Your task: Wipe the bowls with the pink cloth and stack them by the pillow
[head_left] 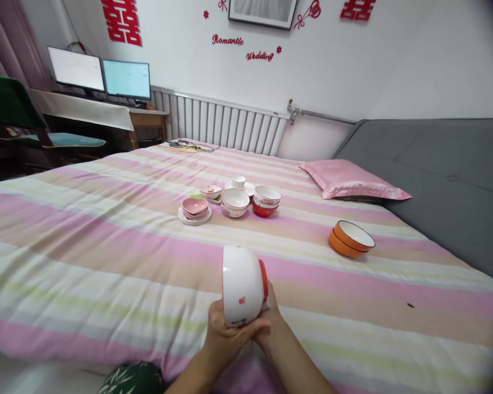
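Note:
A white bowl (242,284) with small red prints is held up on its side above the bed, its rim facing left and a red part on its right. My left hand (225,328) is closed around the bowl's lower edge, thumb stretched along its underside. Against the red side rests my right hand (270,312), its fingers mostly hidden behind the bowl. A small pale patch shows by the right fingers; I cannot tell what it is. Beyond the hands sit stacked white bowls (235,203), a white bowl on a red bowl (265,210), and a pink bowl (195,206) on white plates (194,219).
Orange bowls (347,243) are stacked on the right of the striped bedspread (148,262). Farther back lie a pink pillow (353,179) and some cables (189,146). A grey headboard (439,175) borders the right; a desk with two monitors (126,79) stands at back left.

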Motion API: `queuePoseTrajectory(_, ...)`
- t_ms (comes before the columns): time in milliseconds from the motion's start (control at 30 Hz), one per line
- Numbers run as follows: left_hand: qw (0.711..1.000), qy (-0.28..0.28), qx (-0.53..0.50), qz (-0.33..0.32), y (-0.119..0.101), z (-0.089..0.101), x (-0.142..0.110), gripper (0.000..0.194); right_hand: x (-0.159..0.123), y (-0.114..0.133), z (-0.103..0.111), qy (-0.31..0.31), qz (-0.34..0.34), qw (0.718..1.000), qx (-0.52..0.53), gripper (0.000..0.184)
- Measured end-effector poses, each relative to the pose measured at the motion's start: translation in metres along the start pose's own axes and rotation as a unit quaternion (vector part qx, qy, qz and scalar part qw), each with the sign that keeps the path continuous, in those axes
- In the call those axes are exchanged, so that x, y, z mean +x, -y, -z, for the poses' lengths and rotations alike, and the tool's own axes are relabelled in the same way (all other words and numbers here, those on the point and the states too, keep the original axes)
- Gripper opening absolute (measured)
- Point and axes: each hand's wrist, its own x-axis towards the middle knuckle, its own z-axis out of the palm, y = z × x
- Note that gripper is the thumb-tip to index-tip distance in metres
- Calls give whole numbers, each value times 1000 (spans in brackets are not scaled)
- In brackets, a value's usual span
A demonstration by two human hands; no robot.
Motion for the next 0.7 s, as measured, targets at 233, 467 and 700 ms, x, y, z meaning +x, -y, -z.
queuePoseTrajectory(233,919,-28,-318,233,-22,8,15,61,16,28,35,-42,-26,999,-2,26)
queuePoseTrajectory(467,837,-39,-463,288,-16,4,31,61,17,25,29,-107,120,982,-101,36)
queuePoseTrajectory(700,817,18,-535,215,-10,19,37,66,-9,-6,4,-99,412,788,-446,47)
